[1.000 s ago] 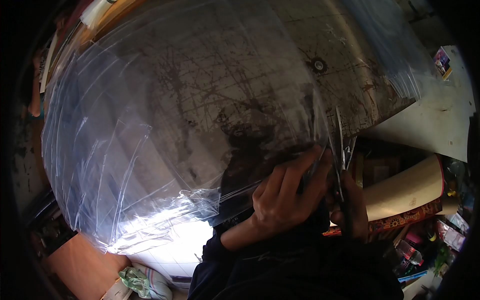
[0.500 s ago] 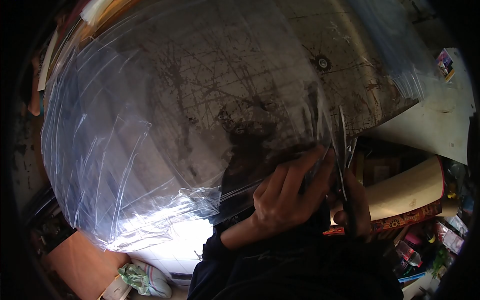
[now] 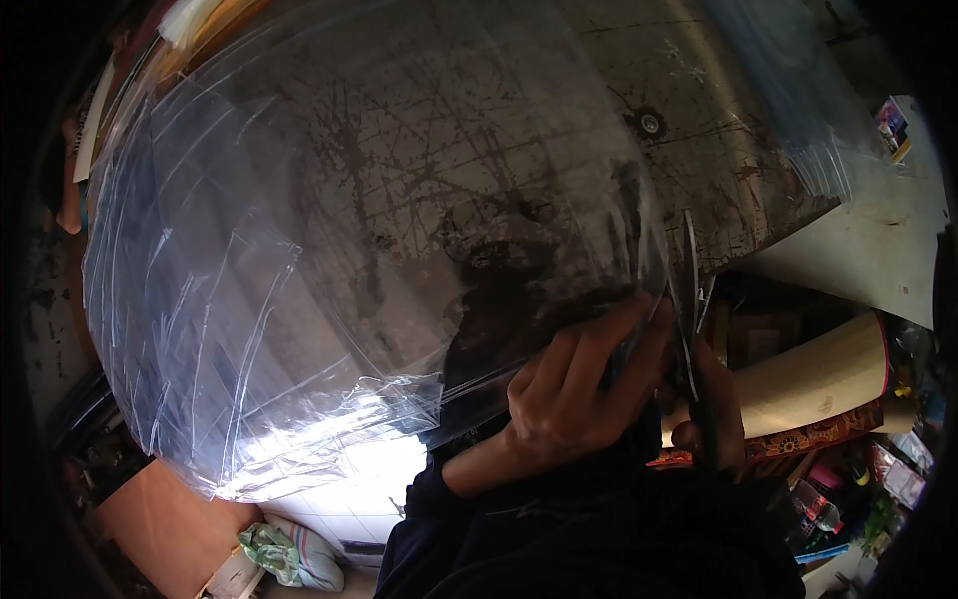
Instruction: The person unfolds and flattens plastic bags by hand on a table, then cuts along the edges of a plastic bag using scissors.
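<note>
A large clear plastic sheet (image 3: pixel 249 240), creased and shiny at its left and lower edges, lies over a scratched dark table (image 3: pixel 699 90). My left hand (image 3: pixel 579 384) pinches the sheet near its lower right edge, fingers pointing up and right. Close beside it, my right hand (image 3: pixel 718 399) is wrapped round the dark handle of a pair of scissors (image 3: pixel 689 299). The blades point up along the sheet's right edge. Part of the right hand is hidden behind the handle.
More clear plastic (image 3: pixel 788 100) lies at the upper right. A rolled beige sheet (image 3: pixel 818 374) and a patterned red roll (image 3: pixel 813 431) are at the right, above assorted small items. An orange-brown board (image 3: pixel 170 524) and a sack (image 3: pixel 314 559) are at the lower left. Another person's arm (image 3: pixel 72 180) shows at the far left.
My right hand and the scissors have shifted slightly right, and the blades look closer together. My left hand has stayed nearly in place on the sheet.
</note>
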Demonstrator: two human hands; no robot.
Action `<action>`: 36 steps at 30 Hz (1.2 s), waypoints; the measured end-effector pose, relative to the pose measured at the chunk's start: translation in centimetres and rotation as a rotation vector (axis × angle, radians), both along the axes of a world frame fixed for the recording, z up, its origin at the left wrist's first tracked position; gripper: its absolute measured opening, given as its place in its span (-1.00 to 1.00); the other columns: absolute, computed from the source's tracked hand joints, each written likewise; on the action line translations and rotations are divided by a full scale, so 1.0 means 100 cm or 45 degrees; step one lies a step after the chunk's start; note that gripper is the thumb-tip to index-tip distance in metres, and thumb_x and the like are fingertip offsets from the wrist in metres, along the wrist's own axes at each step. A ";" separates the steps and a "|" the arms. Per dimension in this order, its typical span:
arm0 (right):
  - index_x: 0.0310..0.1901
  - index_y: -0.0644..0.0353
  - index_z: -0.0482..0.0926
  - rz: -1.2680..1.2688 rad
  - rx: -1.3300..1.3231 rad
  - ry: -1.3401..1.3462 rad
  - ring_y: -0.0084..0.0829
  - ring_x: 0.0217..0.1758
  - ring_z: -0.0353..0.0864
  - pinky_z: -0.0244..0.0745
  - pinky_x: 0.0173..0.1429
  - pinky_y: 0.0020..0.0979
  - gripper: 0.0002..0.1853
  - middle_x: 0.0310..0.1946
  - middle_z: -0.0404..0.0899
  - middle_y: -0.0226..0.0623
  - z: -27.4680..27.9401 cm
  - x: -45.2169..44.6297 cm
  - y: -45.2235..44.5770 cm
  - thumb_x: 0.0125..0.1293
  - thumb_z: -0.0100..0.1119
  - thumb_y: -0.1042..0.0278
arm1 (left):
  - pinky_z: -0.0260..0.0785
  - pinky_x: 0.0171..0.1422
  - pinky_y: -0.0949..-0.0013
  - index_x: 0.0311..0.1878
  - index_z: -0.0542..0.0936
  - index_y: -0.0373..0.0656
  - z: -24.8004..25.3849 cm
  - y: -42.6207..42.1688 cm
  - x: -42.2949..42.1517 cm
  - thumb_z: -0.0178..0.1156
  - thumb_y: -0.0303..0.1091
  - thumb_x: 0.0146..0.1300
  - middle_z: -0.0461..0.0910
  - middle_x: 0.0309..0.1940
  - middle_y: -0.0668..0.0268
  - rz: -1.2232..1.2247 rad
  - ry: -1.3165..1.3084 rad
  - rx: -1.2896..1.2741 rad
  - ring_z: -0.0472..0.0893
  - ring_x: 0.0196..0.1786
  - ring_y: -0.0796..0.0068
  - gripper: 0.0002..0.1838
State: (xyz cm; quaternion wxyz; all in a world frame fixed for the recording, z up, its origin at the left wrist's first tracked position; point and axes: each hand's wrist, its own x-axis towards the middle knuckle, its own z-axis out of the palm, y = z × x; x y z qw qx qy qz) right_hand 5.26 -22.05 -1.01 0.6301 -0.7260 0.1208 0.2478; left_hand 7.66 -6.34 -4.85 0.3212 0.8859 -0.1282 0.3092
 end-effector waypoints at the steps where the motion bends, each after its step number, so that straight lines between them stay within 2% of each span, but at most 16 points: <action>1: -0.14 0.25 0.39 0.004 0.003 0.008 -0.65 -0.42 0.28 0.15 -0.37 -0.55 -0.09 -0.47 0.38 -0.49 -0.001 0.000 -0.001 -0.37 0.40 -0.40 | 0.22 -0.64 0.71 -0.21 0.70 0.00 0.000 0.000 0.000 0.25 -0.42 -0.08 0.59 -0.23 0.39 0.000 0.001 0.000 0.45 -0.52 0.71 -0.72; 9: -0.16 0.25 0.40 0.017 -0.003 -0.026 -0.67 -0.46 0.27 0.13 -0.40 -0.55 -0.10 -0.50 0.36 -0.51 -0.003 -0.001 -0.001 -0.35 0.40 -0.42 | 0.26 -0.63 0.72 -0.21 0.69 -0.03 0.002 0.001 -0.001 0.27 -0.42 -0.09 0.57 -0.23 0.38 -0.032 0.047 -0.005 0.46 -0.52 0.72 -0.72; 17: -0.10 0.29 0.42 -0.062 0.005 0.024 -0.65 -0.43 0.34 0.22 -0.41 -0.57 -0.12 -0.49 0.38 -0.48 0.000 -0.008 -0.001 -0.32 0.45 -0.31 | 0.24 -0.64 0.71 -0.21 0.69 -0.05 0.000 0.001 -0.001 0.28 -0.39 -0.06 0.56 -0.22 0.37 -0.012 0.024 -0.014 0.47 -0.51 0.72 -0.74; 36: -0.17 0.23 0.46 0.015 -0.110 -0.086 -0.67 -0.48 0.35 0.25 -0.41 -0.57 -0.18 -0.56 0.39 -0.49 -0.003 -0.004 -0.002 -0.30 0.44 -0.34 | 0.24 -0.61 0.71 -0.21 0.69 -0.01 0.000 0.001 -0.002 0.30 -0.37 -0.07 0.55 -0.20 0.40 -0.023 0.035 -0.016 0.46 -0.51 0.74 -0.73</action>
